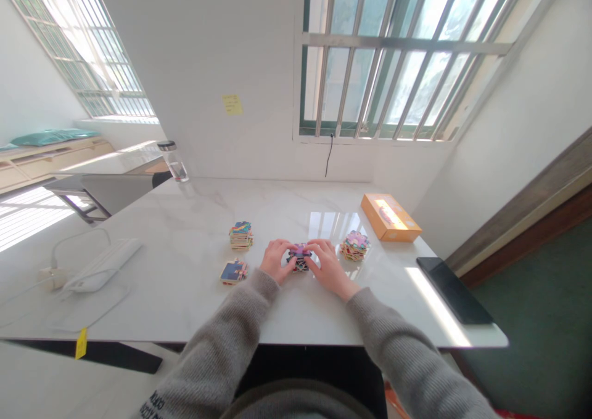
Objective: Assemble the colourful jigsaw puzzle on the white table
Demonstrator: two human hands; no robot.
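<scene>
Pinching printed square tiles (300,257) between left hand (276,260) and right hand (329,268), both narrowly closed, above polished marble tabletop (185,283), open toward its near edge.

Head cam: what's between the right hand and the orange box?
In the head view, a stack of colourful square tiles sits on the white marble-look tabletop between the right hand and the orange box.
</scene>
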